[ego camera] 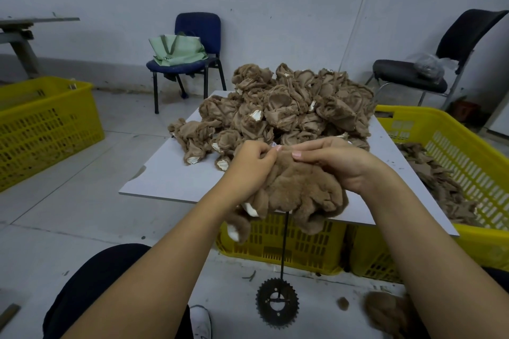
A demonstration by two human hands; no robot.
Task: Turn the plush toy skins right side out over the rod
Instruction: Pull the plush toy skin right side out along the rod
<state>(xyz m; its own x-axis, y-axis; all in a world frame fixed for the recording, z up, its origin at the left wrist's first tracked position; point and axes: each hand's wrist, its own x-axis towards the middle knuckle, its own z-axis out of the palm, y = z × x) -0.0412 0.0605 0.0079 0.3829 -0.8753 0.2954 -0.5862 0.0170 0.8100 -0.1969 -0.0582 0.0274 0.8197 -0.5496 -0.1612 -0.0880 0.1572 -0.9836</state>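
Both forearms were extended forward over the near edge of the desk (pixel 170 173). The left hand (pixel 252 164) was seen with its fingers (pixel 268 155) curled and pinching the top of a brown plush skin (pixel 297 190), fur side outward. The right hand (pixel 340 161) was laid over the same skin from the other side, its fingers bent and gripping the fabric, fingertips close to those of the left hand. The skin was held bunched between the two hands, and a white patch was visible at its lower left. Directly beneath the fingers, a thin dark rod (pixel 283 245) was seen descending from under the skin to a toothed sprocket base (pixel 276 303) on the floor. Beyond the fingers, a heap of inside-out skins (pixel 289 110) was piled on the desk. To the right of the fingers, a yellow crate (pixel 454 146) was found to contain flat brown fabric pieces (pixel 438 181). Far to the left, a second yellow crate (pixel 46 129) was noted; its contents could not be determined.
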